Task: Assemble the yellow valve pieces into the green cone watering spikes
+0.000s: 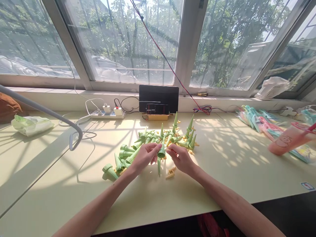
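Note:
My left hand (146, 155) is closed on a green plastic watering spike (161, 152), its hollow wide end turned towards me. Close to the spike's right side, my right hand (181, 158) is pinched; whatever sits between its fingertips is too small and hidden to name. Around and beyond both hands lies a loose pile of more green spikes (126, 152), some standing with their points up (190, 125). Small yellow valve pieces (171, 172) rest on the table just below my hands, and others are mixed among the spikes.
A dark tablet (159, 93) and a phone (158, 109) lean at the back. Left stand a power strip (108, 113), a grey curved metal rod (49, 102) and a tissue pack (32, 125). A pink cup (287, 140) and bagged colourful items (259, 120) are right.

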The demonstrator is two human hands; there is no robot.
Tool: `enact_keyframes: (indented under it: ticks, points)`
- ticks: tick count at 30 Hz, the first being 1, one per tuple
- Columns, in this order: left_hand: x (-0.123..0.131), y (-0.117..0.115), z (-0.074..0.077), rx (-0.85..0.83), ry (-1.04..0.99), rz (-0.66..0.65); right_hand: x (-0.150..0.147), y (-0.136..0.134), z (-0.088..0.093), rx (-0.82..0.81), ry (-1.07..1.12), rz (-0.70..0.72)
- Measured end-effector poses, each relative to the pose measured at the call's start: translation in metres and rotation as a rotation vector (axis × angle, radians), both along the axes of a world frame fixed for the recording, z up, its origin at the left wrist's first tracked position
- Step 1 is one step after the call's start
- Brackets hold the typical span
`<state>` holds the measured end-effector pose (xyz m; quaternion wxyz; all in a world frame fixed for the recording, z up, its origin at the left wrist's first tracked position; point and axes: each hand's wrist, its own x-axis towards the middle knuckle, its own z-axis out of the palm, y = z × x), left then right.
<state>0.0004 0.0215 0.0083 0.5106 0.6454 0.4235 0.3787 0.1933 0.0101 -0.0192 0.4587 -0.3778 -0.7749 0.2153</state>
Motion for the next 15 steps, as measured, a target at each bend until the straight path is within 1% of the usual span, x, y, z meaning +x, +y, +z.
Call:
enact_keyframes:
  ticks: [3, 5, 11, 15]
  points:
    - [0.001, -0.003, 0.004, 0.073, 0.068, 0.025, 0.0, 0.0, -0.001, -0.028, 0.011, -0.014]
    - [0.002, -0.004, 0.004, 0.127, 0.074, 0.03, 0.0, 0.0, -0.001, -0.041, 0.018, -0.024]
    - [0.004, -0.003, -0.007, 0.383, 0.048, 0.071, 0.0, 0.0, 0.001, -0.065, 0.021, -0.037]
    - [0.004, -0.003, -0.011, 0.48, 0.066, 0.074, 0.0, -0.001, 0.002, -0.068, 0.018, -0.039]
